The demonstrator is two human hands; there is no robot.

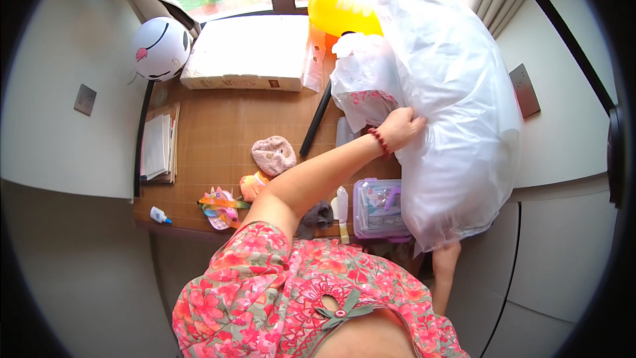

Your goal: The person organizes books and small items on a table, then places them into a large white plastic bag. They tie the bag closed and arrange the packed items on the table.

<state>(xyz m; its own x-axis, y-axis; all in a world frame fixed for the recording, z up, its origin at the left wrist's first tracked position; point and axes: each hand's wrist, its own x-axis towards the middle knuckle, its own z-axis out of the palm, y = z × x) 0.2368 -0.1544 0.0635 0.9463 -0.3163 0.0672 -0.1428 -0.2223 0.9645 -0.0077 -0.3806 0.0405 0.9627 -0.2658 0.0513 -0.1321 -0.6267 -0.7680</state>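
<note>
A large, full translucent white plastic bag (457,89) leans over the right side of the wooden table (218,114). My left hand (406,127), with a red bead bracelet at its wrist, reaches across and grips the bag's plastic. My right forearm goes up behind the bag's lower end, which hides the hand. Beside my left hand stands a smaller white plastic bag (365,74) with red print. Below my left wrist, a clear case with purple trim (380,209) lies partly under the large bag.
Along the window are a long white box (248,52), a round white balloon (161,47) and a yellow balloon (343,10). A black tube (316,119), a pink fluffy item (274,155), a small glue bottle (160,215), a dark fluffy item (317,216) and papers (158,146) lie on the table.
</note>
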